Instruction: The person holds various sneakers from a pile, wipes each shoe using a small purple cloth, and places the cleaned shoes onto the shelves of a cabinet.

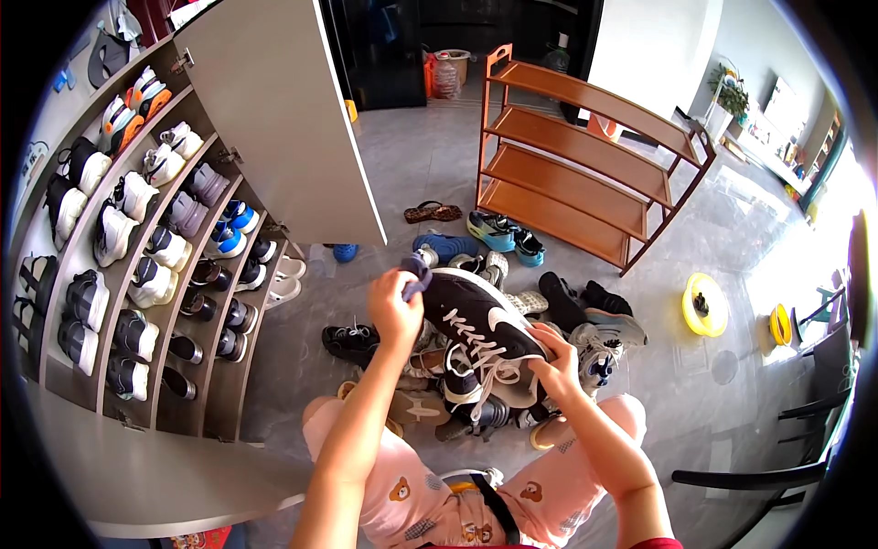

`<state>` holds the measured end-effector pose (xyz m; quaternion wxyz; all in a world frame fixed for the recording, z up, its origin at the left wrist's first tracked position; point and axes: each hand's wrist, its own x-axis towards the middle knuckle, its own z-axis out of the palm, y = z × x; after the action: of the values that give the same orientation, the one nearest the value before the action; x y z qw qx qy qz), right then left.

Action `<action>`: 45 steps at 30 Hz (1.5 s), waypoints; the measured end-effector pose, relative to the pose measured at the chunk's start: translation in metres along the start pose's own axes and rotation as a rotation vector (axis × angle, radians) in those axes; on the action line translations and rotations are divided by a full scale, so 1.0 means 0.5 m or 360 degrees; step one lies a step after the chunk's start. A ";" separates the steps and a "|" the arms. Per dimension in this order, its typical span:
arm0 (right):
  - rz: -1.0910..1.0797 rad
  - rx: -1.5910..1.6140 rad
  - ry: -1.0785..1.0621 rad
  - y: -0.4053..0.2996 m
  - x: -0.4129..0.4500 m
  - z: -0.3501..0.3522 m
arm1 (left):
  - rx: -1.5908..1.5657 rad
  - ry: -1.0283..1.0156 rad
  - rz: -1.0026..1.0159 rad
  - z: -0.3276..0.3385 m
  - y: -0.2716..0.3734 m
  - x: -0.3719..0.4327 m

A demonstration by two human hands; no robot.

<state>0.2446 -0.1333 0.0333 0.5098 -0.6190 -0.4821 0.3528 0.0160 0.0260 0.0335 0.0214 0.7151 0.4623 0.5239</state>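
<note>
My right hand [555, 360] grips the heel end of a black sneaker [473, 309] with white laces and a white side mark. A bunched purple-grey cloth [415, 274] is in my left hand [396, 309], against the sneaker's toe. Beneath and around the sneaker lies a heap of mixed shoes. Among them are a black lace-up shoe [350, 343] on the left, a black shoe [562, 302] on the right and a grey sneaker [598, 346]. A blue slipper [446, 246] lies behind the heap. The sneaker covers part of the pile.
An open shoe cabinet [223, 405] with several filled shelves stands left, its door [274, 117] swung outward. A brown shoe rack [576, 130] stands ahead. Right on the floor is a yellow basin [688, 309] holding a dark object. A black chair leg [748, 477] juts in at lower right.
</note>
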 end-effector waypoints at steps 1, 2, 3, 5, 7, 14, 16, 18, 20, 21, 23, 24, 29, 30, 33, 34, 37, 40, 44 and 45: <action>0.0033 0.0036 0.0019 0.012 0.002 -0.001 | -0.0027 -0.0002 0.0063 0.005 0.020 -0.006; 0.0211 0.0273 0.0011 0.023 0.006 -0.002 | -0.0086 -0.0026 0.0095 0.009 0.044 -0.016; 0.0346 0.0483 -0.0086 -0.001 0.008 0.007 | -0.0188 -0.0126 0.0157 0.008 0.050 -0.033; 0.0431 0.0627 -0.0087 -0.021 0.009 0.013 | -0.0261 -0.0257 0.0236 0.011 0.081 -0.056; 0.0503 0.0633 -0.0185 -0.008 0.013 0.005 | -0.0150 -0.0272 0.0197 0.009 0.069 -0.049; 0.0860 0.0940 -0.0239 -0.030 0.017 0.008 | 0.0045 -0.0062 -0.0035 -0.006 0.021 0.002; 0.0975 0.0896 -0.0152 -0.026 0.022 0.007 | -0.0205 -0.0126 -0.0067 0.006 0.033 -0.018; 0.1235 0.1000 -0.0043 -0.053 0.023 0.014 | -0.0429 -0.0243 -0.0151 0.019 0.062 -0.052; 0.1248 0.0990 0.0057 -0.035 0.028 0.010 | -0.0632 -0.0373 -0.0209 0.020 0.116 -0.082; 0.1076 0.0996 0.0086 -0.045 0.027 0.017 | -0.0714 -0.0440 -0.0234 0.008 0.143 -0.094; 0.1279 0.1222 0.0215 -0.058 0.040 0.014 | -0.0915 -0.0484 -0.0430 -0.006 0.183 -0.113; 0.1258 0.1385 0.0192 -0.009 0.054 0.008 | -0.0964 -0.0511 -0.0371 -0.011 0.200 -0.116; 0.1213 0.1608 0.0113 0.090 0.080 0.004 | -0.0856 -0.0490 -0.0184 0.019 0.186 -0.107; 0.1310 0.1617 0.0169 0.080 0.076 0.017 | -0.0774 -0.0423 -0.0176 0.028 0.163 -0.089; 0.1358 0.1570 0.0149 0.036 0.059 0.036 | -0.0548 -0.0407 -0.0422 0.042 0.099 -0.047; 0.1304 0.1560 0.0167 0.033 0.055 0.038 | -0.0561 -0.0365 -0.0398 0.044 0.100 -0.050; 0.1092 0.1863 0.0287 0.042 0.058 0.025 | -0.0636 -0.0551 -0.0189 0.036 0.141 -0.070; 0.1163 0.1682 0.0383 0.039 0.070 0.015 | -0.0646 -0.0645 -0.0137 0.007 0.170 -0.085; 0.1115 0.1535 0.0410 0.036 0.083 0.000 | -0.0844 -0.0787 -0.0110 -0.008 0.201 -0.107; 0.1142 0.1496 0.0339 0.033 0.086 0.001 | -0.0878 -0.0837 -0.0136 -0.013 0.200 -0.110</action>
<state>0.2603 -0.0923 0.0198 0.6235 -0.4832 0.0183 0.6143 0.0734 -0.0717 0.0477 0.3527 0.7726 0.3121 0.4257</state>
